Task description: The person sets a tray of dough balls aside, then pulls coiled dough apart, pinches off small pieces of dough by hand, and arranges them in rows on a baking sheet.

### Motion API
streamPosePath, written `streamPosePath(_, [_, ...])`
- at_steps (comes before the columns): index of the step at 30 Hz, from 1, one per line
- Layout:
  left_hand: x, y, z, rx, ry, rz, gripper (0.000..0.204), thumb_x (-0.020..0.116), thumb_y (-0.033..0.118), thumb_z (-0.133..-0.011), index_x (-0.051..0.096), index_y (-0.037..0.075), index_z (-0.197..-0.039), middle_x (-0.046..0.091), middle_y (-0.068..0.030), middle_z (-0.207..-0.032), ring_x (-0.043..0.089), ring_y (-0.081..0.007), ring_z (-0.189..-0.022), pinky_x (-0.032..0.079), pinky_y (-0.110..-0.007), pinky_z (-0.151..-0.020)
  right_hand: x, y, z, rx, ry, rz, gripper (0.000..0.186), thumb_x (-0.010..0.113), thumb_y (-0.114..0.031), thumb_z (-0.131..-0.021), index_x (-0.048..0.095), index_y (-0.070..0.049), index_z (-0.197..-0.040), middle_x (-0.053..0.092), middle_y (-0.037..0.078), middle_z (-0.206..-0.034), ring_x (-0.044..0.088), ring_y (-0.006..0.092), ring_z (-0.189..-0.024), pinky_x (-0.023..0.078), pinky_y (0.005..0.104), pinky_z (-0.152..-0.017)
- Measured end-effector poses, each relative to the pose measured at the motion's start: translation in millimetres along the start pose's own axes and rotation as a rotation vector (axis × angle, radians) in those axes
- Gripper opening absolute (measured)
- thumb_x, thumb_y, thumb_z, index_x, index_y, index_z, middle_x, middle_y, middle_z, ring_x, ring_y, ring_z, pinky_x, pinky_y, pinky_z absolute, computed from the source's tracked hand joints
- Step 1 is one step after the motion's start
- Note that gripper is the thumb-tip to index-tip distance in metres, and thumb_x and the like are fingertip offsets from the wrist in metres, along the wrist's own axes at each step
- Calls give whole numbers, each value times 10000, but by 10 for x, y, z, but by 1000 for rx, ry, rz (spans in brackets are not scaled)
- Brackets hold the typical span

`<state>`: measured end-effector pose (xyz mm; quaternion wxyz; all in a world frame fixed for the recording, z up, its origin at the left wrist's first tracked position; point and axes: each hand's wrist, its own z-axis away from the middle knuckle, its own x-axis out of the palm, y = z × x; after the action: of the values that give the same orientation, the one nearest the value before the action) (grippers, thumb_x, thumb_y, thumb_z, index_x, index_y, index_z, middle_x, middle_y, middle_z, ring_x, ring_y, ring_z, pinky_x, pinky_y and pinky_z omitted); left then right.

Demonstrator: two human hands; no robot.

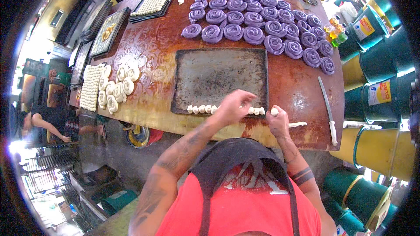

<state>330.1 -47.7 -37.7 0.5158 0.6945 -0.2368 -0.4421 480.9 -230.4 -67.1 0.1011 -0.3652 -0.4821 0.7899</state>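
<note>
Resting on the tabletop, a dark tray lies beneath the curled left hand, whose hold I cannot tell. Beside the tray's near-right corner, the right hand clamps pale dough, partly hidden; the left hand covers part of a row of dough pieces.

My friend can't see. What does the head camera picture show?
A person's right hand grips pale dough beside a dark baking tray, the left hand over a row of small dough pieces along its near edge. Purple dough spirals cover the table's far side; a white-handled knife lies at right.
</note>
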Motion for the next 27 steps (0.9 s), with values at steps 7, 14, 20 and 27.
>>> streamPosePath(7, [428,149,-280,100,-226,-93,337,767,284,-903,740,60,-1153,725,-155,-1026,706,-293,-952,568,-391,-857,49,-49,72,-186,-20,-175,166,663,-62,-922,686,-6,-1077,741,179,-1048,714,263,-979,558,391,-847])
streamPosePath(14, [275,206,-252,-562,-339,306,356,806,246,-845,737,-16,-1076,748,-98,-983,690,-170,-866,553,-321,-800,-59,-255,164,-281,46,51,158,702,-70,-868,688,-4,-1011,733,185,-960,713,304,-911,550,405,-824])
streamPosePath(20, [-636,-694,175,-492,148,-47,213,730,106,-747,776,56,-949,740,-73,-839,659,-150,-752,543,-309,-736,-246,-107,195,-197,-153,24,179,794,-97,-784,648,-42,-871,643,67,-768,595,165,-755,502,342,-723])
streamPosePath(27, [-1524,-1423,1257,-248,567,-533,208,735,80,-786,733,81,-995,704,-122,-993,676,-304,-944,553,-392,-846,-62,246,204,-440,-211,655,261,828,-192,-706,717,-119,-931,691,59,-979,601,303,-1053,460,446,-936])
